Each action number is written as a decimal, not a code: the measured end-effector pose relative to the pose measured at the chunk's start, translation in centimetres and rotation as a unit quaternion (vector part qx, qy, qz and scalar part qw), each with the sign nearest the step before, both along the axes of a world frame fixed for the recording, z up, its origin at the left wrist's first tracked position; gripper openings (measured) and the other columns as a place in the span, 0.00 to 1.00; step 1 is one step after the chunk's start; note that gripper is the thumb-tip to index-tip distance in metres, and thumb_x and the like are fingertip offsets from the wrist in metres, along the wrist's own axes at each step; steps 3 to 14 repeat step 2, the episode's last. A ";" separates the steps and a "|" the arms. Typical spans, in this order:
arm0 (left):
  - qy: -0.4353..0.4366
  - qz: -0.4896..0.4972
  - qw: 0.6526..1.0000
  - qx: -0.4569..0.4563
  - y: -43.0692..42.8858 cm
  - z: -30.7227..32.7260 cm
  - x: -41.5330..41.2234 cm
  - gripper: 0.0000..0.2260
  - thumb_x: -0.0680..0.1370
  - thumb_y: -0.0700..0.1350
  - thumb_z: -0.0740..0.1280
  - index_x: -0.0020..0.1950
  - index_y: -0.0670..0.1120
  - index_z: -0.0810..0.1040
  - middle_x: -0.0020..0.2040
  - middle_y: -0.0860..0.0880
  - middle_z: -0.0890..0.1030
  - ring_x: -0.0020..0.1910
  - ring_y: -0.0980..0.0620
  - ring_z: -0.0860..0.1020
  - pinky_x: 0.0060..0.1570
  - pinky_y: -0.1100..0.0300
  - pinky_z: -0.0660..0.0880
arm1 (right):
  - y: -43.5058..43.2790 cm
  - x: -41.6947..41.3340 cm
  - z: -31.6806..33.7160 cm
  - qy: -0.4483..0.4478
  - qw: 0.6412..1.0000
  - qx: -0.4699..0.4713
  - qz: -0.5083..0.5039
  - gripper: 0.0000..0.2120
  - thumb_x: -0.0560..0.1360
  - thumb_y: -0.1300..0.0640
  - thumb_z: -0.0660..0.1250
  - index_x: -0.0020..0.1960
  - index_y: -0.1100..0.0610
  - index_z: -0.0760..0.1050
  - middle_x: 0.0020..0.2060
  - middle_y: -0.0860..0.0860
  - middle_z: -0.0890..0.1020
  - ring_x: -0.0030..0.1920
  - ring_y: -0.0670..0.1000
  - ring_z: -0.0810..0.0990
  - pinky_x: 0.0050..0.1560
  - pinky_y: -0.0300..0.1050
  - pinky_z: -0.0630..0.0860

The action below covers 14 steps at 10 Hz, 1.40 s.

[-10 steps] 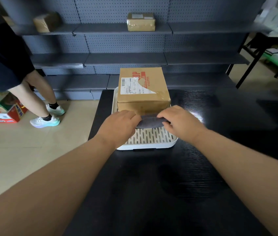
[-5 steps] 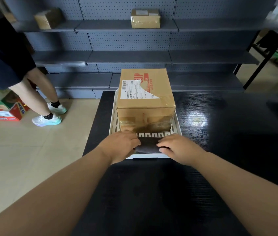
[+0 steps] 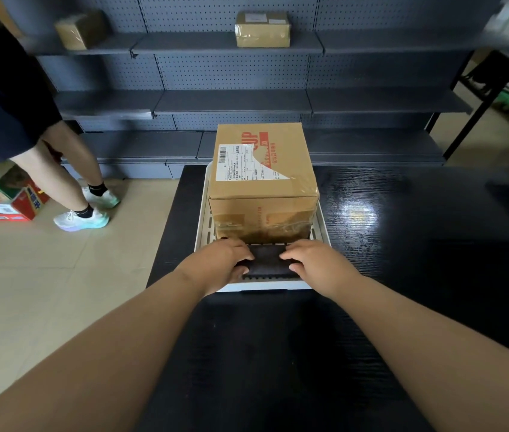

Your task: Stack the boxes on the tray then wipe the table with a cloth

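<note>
Two hands on one item: left hand (image 3: 219,263) and right hand (image 3: 315,263) each gripped an end of a folded dark cloth (image 3: 267,263), fingers (image 3: 242,255) curled over its top. The cloth was at the near end of a white slotted tray (image 3: 265,287), just in front of one taped cardboard box (image 3: 262,182) standing on that tray. The tray sat on a black desk (image 3: 278,353).

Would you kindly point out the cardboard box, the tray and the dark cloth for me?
cardboard box (image 3: 293,157), head view, bare top face right of the label.
tray (image 3: 278,285), head view, near white rim.
cloth (image 3: 267,263), head view, its visible middle.
</note>
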<state>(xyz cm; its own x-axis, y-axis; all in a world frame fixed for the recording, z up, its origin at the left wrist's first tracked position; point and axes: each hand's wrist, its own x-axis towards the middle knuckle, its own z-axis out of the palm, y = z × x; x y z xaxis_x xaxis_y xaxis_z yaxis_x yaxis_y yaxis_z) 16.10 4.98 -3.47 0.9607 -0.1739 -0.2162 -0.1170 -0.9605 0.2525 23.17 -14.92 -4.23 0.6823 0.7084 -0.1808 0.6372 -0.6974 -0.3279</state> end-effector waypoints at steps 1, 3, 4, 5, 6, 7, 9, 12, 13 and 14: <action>0.019 0.009 1.000 0.002 -0.1 -0.1 0.1 0.16 0.80 0.45 0.61 0.68 0.48 0.73 0.67 0.50 0.72 0.64 0.50 0.71 0.65 0.59 0.67 | 0.0 0.0 0.0 0.013 1.000 -0.016 0.002 0.18 0.81 0.60 0.58 0.69 0.52 0.71 0.69 0.49 0.71 0.69 0.49 0.67 0.69 0.41 0.62; 0.025 0.026 0.999 0.011 -0.2 0.7 -0.2 0.16 0.80 0.47 0.61 0.68 0.49 0.72 0.68 0.51 0.71 0.65 0.50 0.71 0.65 0.55 0.69 | -0.6 -0.5 1.8 0.051 0.997 0.015 -0.049 0.19 0.81 0.62 0.56 0.69 0.51 0.71 0.70 0.50 0.71 0.65 0.50 0.72 0.61 0.38 0.69; 0.025 0.026 0.999 0.011 -0.2 0.7 -0.2 0.16 0.80 0.47 0.61 0.68 0.49 0.72 0.68 0.51 0.71 0.65 0.50 0.71 0.65 0.55 0.69 | -0.6 -0.5 1.8 0.051 0.997 0.015 -0.049 0.19 0.81 0.62 0.56 0.69 0.51 0.71 0.70 0.50 0.71 0.65 0.50 0.72 0.61 0.38 0.69; 0.025 0.026 0.999 0.011 -0.2 0.7 -0.2 0.16 0.80 0.47 0.61 0.68 0.49 0.72 0.68 0.51 0.71 0.65 0.50 0.71 0.65 0.55 0.69 | -0.6 -0.5 1.8 0.051 0.997 0.015 -0.049 0.19 0.81 0.62 0.56 0.69 0.51 0.71 0.70 0.50 0.71 0.65 0.50 0.72 0.61 0.38 0.69; 0.025 0.026 0.999 0.011 -0.2 0.7 -0.2 0.16 0.80 0.47 0.61 0.68 0.49 0.72 0.68 0.51 0.71 0.65 0.50 0.71 0.65 0.55 0.69 | -0.6 -0.5 1.8 0.051 0.997 0.015 -0.049 0.19 0.81 0.62 0.56 0.69 0.51 0.71 0.70 0.50 0.71 0.65 0.50 0.72 0.61 0.38 0.69; 0.025 0.026 0.999 0.011 -0.2 0.7 -0.2 0.16 0.80 0.47 0.61 0.68 0.49 0.72 0.68 0.51 0.71 0.65 0.50 0.71 0.65 0.55 0.69 | -0.6 -0.5 1.8 0.051 0.997 0.015 -0.049 0.19 0.81 0.62 0.56 0.69 0.51 0.71 0.70 0.50 0.71 0.65 0.50 0.72 0.61 0.38 0.69; 0.025 0.026 0.999 0.011 -0.2 0.7 -0.2 0.16 0.80 0.47 0.61 0.68 0.49 0.72 0.68 0.51 0.71 0.65 0.50 0.71 0.65 0.55 0.69 | -0.6 -0.5 1.8 0.051 0.997 0.015 -0.049 0.19 0.81 0.62 0.56 0.69 0.51 0.71 0.70 0.50 0.71 0.65 0.50 0.72 0.61 0.38 0.69; 0.025 0.026 0.999 0.011 -0.2 0.7 -0.2 0.16 0.80 0.47 0.61 0.68 0.49 0.72 0.68 0.51 0.71 0.65 0.50 0.71 0.65 0.55 0.69 | -0.6 -0.5 1.8 0.051 0.997 0.015 -0.049 0.19 0.81 0.62 0.56 0.69 0.51 0.71 0.70 0.50 0.71 0.65 0.50 0.72 0.61 0.38 0.69; 0.025 0.026 0.999 0.011 -0.2 0.7 -0.2 0.16 0.80 0.47 0.61 0.68 0.49 0.72 0.68 0.51 0.71 0.65 0.50 0.71 0.65 0.55 0.69 | -0.6 -0.5 1.8 0.051 0.997 0.015 -0.049 0.19 0.81 0.62 0.56 0.69 0.51 0.71 0.70 0.50 0.71 0.65 0.50 0.72 0.61 0.38 0.69; 0.025 0.026 0.999 0.011 -0.2 0.7 -0.2 0.16 0.80 0.47 0.61 0.68 0.49 0.72 0.68 0.51 0.71 0.65 0.50 0.71 0.65 0.55 0.69 | -0.6 -0.5 1.8 0.051 0.997 0.015 -0.049 0.19 0.81 0.62 0.56 0.69 0.51 0.71 0.70 0.50 0.71 0.65 0.50 0.72 0.61 0.38 0.69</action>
